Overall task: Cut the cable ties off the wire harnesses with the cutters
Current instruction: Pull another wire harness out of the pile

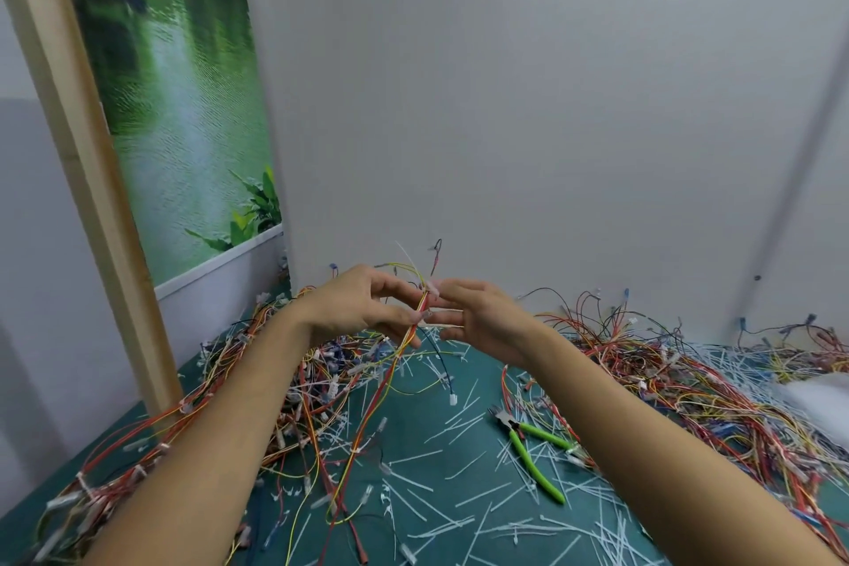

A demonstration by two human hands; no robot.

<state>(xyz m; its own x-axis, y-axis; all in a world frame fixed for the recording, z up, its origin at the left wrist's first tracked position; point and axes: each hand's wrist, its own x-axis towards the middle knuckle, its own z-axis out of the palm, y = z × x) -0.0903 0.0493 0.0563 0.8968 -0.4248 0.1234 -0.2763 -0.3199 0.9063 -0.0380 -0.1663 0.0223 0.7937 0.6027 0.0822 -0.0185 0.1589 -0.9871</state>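
Holding one red-and-yellow wire harness (395,361) up over the table, I pinch it between the thumb and fingers of my left hand (358,303). My right hand (487,317) nips the white cable tie (432,288) at its top, its other fingers straight. The green-handled cutters (528,460) lie unheld on the green mat (480,368) just beside my right forearm, among cut ties (464,423), with harness heaps (689,391) on both sides.

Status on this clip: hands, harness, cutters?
Left hand and right hand pinch one harness, lifted. Cutters lie unheld on mat. Loose cut ties strewn around them.
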